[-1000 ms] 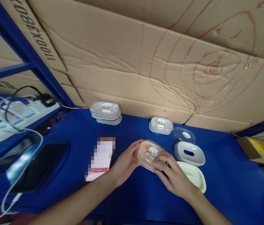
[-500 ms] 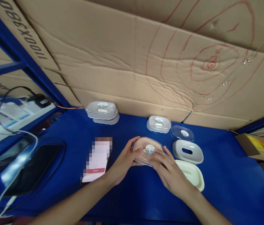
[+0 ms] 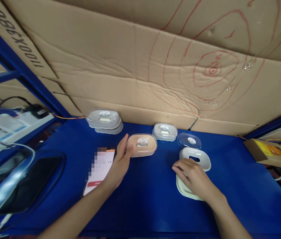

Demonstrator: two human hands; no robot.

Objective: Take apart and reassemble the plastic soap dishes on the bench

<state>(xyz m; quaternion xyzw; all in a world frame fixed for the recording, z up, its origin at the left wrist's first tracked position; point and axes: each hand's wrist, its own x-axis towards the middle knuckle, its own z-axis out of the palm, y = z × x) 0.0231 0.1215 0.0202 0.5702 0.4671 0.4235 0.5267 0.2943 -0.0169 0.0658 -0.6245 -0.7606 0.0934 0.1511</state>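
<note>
My left hand (image 3: 122,161) grips the left end of a pink soap dish (image 3: 147,150), thumb on top and fingers at its side. The dish has a clear lid with a round white label. Over to the right, my right hand (image 3: 192,174) hovers above a cream tray (image 3: 183,190), its fingers curled in and nothing visible in them. Those fingers overlap the near edge of a grey slotted shell (image 3: 204,158). Part of the cream tray is hidden under the hand. Behind the shell lies a loose clear lid (image 3: 184,141) with a label.
A lidded grey dish (image 3: 165,134) stands near the cardboard wall (image 3: 120,86). Stacked grey dishes (image 3: 103,123) are at the back left. A lit phone (image 3: 103,169) lies beside my left forearm. Cables, a dark phone (image 3: 34,186) and a power strip (image 3: 16,129) occupy the left side.
My right hand has let go of the pink soap dish and moved right, over the cream tray. My left hand has carried the dish left and further back. The view has shifted slightly.
</note>
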